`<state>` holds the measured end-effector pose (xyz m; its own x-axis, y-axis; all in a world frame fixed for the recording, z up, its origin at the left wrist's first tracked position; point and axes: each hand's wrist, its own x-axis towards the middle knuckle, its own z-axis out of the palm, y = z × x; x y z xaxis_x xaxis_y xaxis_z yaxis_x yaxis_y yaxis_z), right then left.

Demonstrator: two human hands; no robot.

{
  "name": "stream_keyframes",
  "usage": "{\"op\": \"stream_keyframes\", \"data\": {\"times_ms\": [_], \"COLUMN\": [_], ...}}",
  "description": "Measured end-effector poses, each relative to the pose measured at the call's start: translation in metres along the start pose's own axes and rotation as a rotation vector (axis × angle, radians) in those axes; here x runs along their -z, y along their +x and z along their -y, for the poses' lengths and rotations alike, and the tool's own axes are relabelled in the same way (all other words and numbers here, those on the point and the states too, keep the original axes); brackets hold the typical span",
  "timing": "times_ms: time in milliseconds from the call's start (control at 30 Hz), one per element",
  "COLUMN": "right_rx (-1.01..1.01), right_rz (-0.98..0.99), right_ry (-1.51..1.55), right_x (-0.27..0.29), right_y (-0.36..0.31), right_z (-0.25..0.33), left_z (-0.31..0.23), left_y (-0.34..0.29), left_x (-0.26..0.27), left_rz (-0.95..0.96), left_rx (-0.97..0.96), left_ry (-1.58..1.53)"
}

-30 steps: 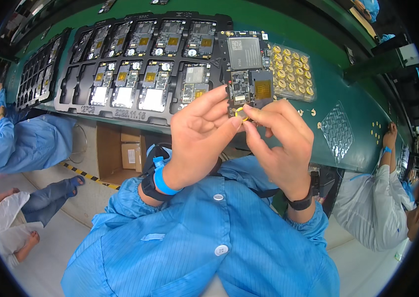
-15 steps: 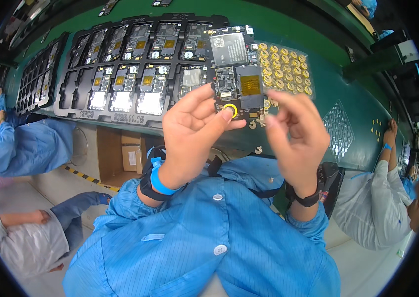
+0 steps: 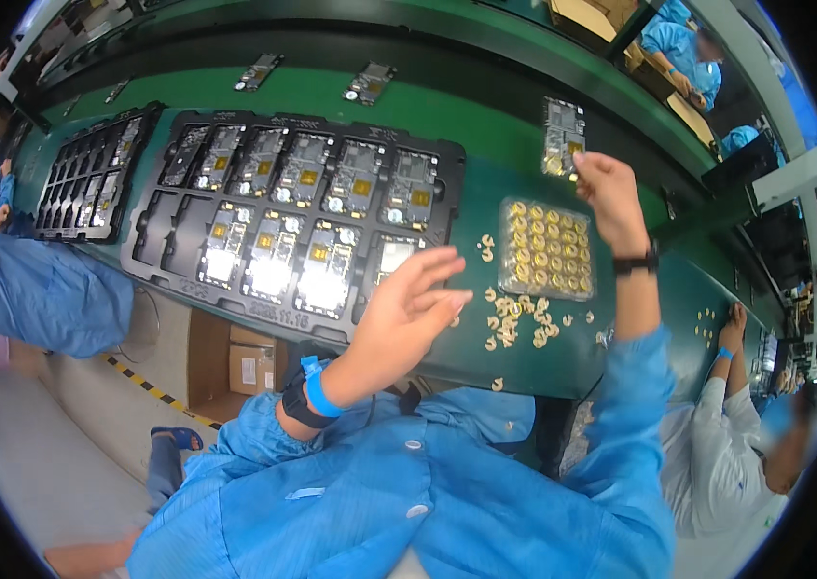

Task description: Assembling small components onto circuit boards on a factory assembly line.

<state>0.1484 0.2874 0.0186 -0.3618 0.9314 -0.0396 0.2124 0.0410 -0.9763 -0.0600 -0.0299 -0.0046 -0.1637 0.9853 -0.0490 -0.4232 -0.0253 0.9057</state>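
Observation:
My right hand (image 3: 613, 198) reaches far out to the right, with thumb and fingers pinched on the lower right corner of a circuit board (image 3: 564, 125). The board hangs upright over the dark ledge behind the bench and has an amber patch on it. My left hand (image 3: 410, 311) is empty, its fingers apart, over the right end of a black tray (image 3: 169, 275). Circuit boards with amber patches fill most of that tray's pockets. Below my right hand lies a clear blister tray (image 3: 508, 280) of round gold-coloured pieces.
Small C-shaped pale scraps (image 3: 512, 323) lie scattered on the green bench (image 3: 471, 362). Two boards (image 3: 370, 83) rest on the green strip at the back. Another black tray (image 3: 90, 179) stands at left. Co-workers sit on both sides, and a metal post (image 3: 707, 227) rises at right.
The board has left my left hand, which now holds nothing. My right hand has gripped it and carried it away to the far right. The whole view has shifted too.

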Motion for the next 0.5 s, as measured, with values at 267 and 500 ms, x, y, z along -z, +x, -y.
{"op": "stream_keyframes", "data": {"times_ms": [267, 500], "right_rx": [-0.085, 0.525], "right_rz": [-0.196, 0.07], "right_ry": [-0.985, -1.067], "right_x": [0.103, -0.163], "right_y": [0.137, 0.102], "right_z": [-0.079, 0.014], "left_z": [-0.002, -0.005], "left_y": [-0.017, -0.024], "left_x": [0.038, 0.044], "left_rz": [-0.072, -0.099], "left_rx": [0.007, 0.073], "left_ry": [0.043, 0.035]}}
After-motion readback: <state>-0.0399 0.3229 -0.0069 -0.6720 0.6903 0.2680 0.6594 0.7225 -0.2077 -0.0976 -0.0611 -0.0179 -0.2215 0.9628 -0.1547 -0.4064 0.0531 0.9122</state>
